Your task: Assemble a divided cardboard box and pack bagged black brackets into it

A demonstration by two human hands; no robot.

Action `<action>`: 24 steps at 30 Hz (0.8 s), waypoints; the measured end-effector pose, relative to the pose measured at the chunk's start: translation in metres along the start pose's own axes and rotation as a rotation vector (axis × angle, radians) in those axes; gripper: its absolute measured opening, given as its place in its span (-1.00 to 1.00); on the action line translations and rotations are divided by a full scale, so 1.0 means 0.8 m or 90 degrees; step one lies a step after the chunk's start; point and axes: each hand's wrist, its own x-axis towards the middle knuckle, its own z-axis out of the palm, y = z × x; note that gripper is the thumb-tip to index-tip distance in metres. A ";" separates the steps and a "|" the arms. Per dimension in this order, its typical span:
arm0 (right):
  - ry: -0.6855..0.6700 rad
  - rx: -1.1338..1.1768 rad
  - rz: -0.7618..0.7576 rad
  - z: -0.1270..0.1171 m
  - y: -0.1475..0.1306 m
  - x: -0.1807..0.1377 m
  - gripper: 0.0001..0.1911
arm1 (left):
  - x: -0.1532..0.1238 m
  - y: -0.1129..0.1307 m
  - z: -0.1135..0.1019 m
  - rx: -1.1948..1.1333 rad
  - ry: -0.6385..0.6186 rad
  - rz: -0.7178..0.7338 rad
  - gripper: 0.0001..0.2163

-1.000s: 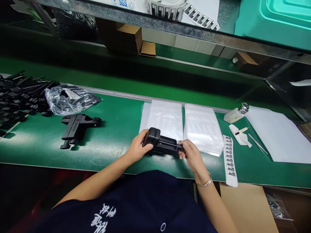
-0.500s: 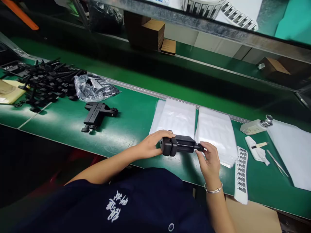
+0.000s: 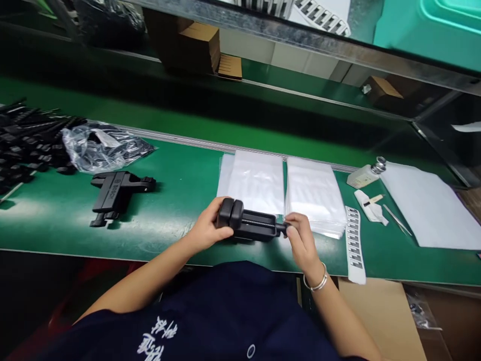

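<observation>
Left hand (image 3: 205, 231) wrapped round thick rounded end of black clamp part (image 3: 248, 224); right hand (image 3: 300, 240) pinching its thin end, fingers closed. Part held just above near edge of green bench (image 3: 180, 190), in front of clear bag stacks (image 3: 255, 183). Since half-second back: rounded end tipped up. Bare bench left, toward second black part (image 3: 112, 193).

A factory packing line: green conveyor belt (image 3: 180, 185), stacked plastic bags (image 3: 313, 193), barcode label strip (image 3: 354, 243).
</observation>
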 end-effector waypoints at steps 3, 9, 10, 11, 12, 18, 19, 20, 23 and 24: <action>-0.091 0.286 0.323 0.005 0.007 0.012 -0.74 | -0.002 0.012 -0.008 0.104 -0.104 0.060 -0.49; -0.093 0.437 0.396 0.007 0.024 0.010 -0.58 | -0.004 0.012 -0.002 0.134 -0.084 0.058 -0.52; -0.047 0.402 0.341 0.007 0.025 0.007 -0.52 | -0.003 0.009 0.001 0.102 -0.017 0.033 -0.49; -0.002 0.346 0.281 0.008 0.027 0.003 -0.47 | -0.001 0.005 0.005 0.051 0.046 0.005 -0.47; 0.034 0.276 0.222 0.009 0.028 -0.001 -0.45 | 0.002 0.002 0.009 -0.013 0.093 -0.024 -0.46; 0.079 0.124 0.079 0.024 0.029 -0.006 -0.54 | 0.015 -0.006 0.031 -0.250 0.099 -0.180 -0.45; 0.088 0.149 0.082 0.028 0.030 -0.004 -0.57 | 0.015 -0.007 0.034 -0.250 0.095 -0.186 -0.45; 0.104 0.174 0.091 0.032 0.030 -0.002 -0.61 | 0.015 -0.008 0.036 -0.247 0.090 -0.186 -0.46; 0.173 0.228 0.124 0.040 0.031 0.003 -0.70 | 0.014 -0.012 0.041 -0.235 0.078 -0.150 -0.48; 0.194 0.233 0.127 0.041 0.031 0.004 -0.71 | 0.014 -0.014 0.041 -0.228 0.072 -0.134 -0.48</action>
